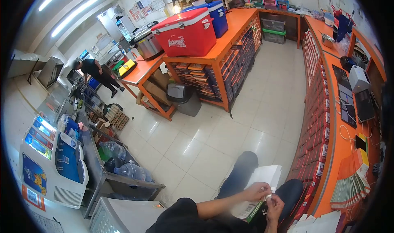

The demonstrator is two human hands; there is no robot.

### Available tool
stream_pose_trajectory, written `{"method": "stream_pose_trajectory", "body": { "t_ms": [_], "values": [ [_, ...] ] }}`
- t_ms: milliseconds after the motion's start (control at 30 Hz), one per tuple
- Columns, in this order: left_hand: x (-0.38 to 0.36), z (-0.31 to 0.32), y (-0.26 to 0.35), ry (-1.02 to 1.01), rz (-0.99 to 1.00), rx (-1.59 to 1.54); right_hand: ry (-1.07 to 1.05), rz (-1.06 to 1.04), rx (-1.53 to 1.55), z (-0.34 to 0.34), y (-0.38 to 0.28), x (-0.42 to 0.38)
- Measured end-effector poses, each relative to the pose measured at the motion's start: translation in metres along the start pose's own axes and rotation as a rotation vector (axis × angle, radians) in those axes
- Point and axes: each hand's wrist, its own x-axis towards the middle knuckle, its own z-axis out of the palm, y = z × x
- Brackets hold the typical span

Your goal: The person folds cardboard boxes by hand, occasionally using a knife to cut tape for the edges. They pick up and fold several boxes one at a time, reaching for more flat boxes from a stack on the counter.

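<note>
My left hand (257, 191) reaches across from the left, its fingers pinched near a small white piece (269, 196). Close against it, my right hand (275, 207) also has its fingertips pinched at this piece, which is too small to name. Under the hands, a white sheet or flattened carton (266, 175) rests across my lap. Below my left wrist lies a white and green printed box (251, 212), partly covered by my arm.
To my right runs an orange counter (324, 75) with stacked flat boxes (312, 142) beneath and fanned cartons (349, 183) on top. A red cooler (184, 32) stands on an orange table ahead. A grey bin (183, 98) is on the floor. Another person (95, 70) stands far left.
</note>
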Motion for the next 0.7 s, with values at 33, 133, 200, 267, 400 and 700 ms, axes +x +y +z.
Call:
{"method": "stream_pose_trajectory", "body": {
  "t_ms": [33, 133, 200, 267, 400, 700],
  "values": [
    [-0.003, 0.005, 0.001, -0.001, -0.013, -0.010, -0.051, 0.028, 0.004, -0.005, 0.000, -0.002],
    [-0.005, 0.011, 0.010, 0.005, -0.055, -0.132, -0.093, 0.027, 0.116, -0.008, -0.001, 0.001],
    [-0.007, 0.014, 0.013, 0.070, 0.019, -0.182, -0.118, 0.014, 0.143, -0.008, -0.002, 0.004],
    [-0.009, 0.017, 0.011, 0.103, 0.090, -0.075, -0.003, 0.104, 0.152, -0.010, -0.004, 0.003],
    [-0.011, 0.017, 0.007, 0.170, 0.226, 0.135, 0.087, 0.012, -0.062, -0.015, -0.001, 0.002],
    [-0.014, 0.014, 0.020, 0.113, 0.204, 0.338, -0.090, -0.176, -0.582, -0.037, -0.009, 0.009]
  ]
}}
